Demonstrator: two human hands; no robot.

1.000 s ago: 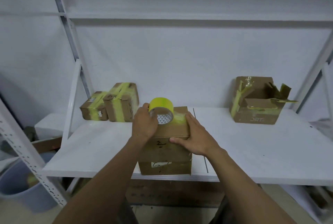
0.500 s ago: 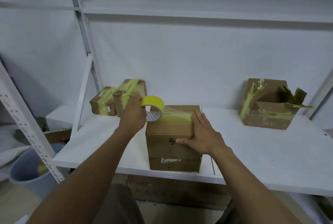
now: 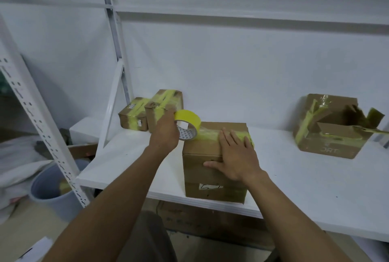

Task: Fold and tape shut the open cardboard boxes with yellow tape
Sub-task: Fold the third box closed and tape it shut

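Observation:
A closed cardboard box (image 3: pixel 202 175) stands at the front edge of the white shelf (image 3: pixel 294 179). A strip of yellow tape (image 3: pixel 208 135) runs across its top. My left hand (image 3: pixel 165 133) grips the yellow tape roll (image 3: pixel 186 122) just past the box's left top edge, with the strip still joined to it. My right hand (image 3: pixel 235 156) lies flat on the box's top and front edge, fingers straight, pressing over the tape. An open box (image 3: pixel 332 129) with loose flaps and old yellow tape sits at the right of the shelf.
Two taped boxes (image 3: pixel 151 112) stand at the back left against the wall. A slanted white brace (image 3: pixel 111 110) and perforated upright (image 3: pixel 42 125) frame the left side. A grey bin (image 3: pixel 52 190) stands on the floor at lower left. More cardboard lies under the shelf.
My left hand pulled the roll leftward off the box top, laying tape across it. My right hand slid up onto the top over the tape. The view shifted left.

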